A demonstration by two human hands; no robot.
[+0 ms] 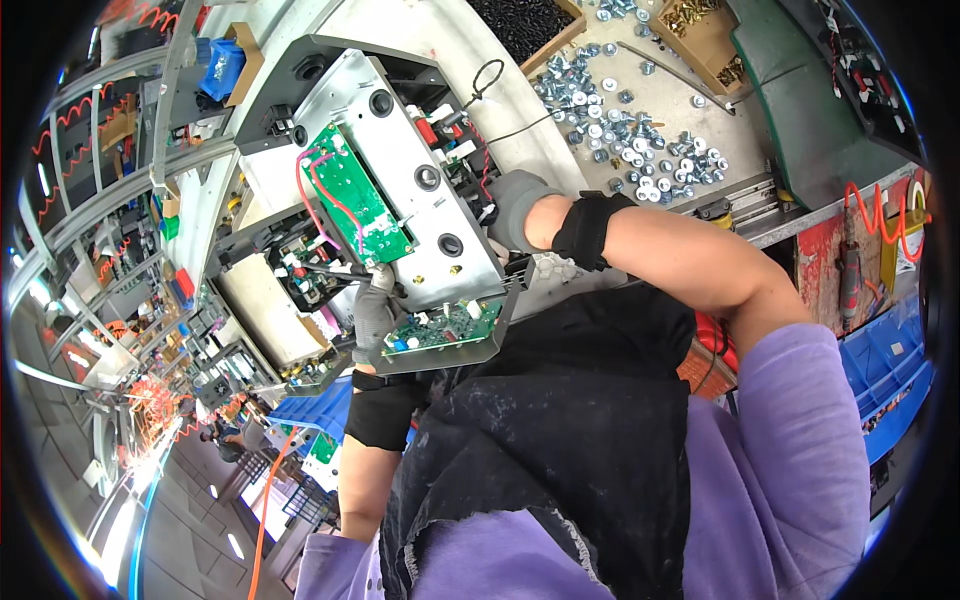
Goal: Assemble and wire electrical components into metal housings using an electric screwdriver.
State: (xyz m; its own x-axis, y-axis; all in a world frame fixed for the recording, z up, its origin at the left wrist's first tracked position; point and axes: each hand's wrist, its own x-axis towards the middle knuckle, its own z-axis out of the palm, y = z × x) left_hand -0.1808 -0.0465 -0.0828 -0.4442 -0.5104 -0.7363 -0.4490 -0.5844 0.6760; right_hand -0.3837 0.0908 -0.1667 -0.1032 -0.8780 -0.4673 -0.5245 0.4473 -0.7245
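Observation:
An open metal chassis (425, 215) lies tilted before me, with round black grommets along its silver plate. On the plate sits a green circuit board (358, 200) with pink and red wires (330, 205) looping from it. A second circuit board (450, 328) is at the chassis's near end. My left hand (376, 312), in a grey glove, is closed at the near left corner between the boards, where dark cables (335, 271) reach its fingertips; what it pinches is unclear. My right hand (522, 208), also gloved, rests against the right side of the chassis, its fingers hidden.
Loose flanged bolts (640, 140) lie scattered on the bench beyond my right hand. Boxes of black screws (515, 35) and brass-coloured screws (695, 28) stand at the back. A thin rod (675, 75) lies among the bolts. A blue bin (885, 370) is at the right.

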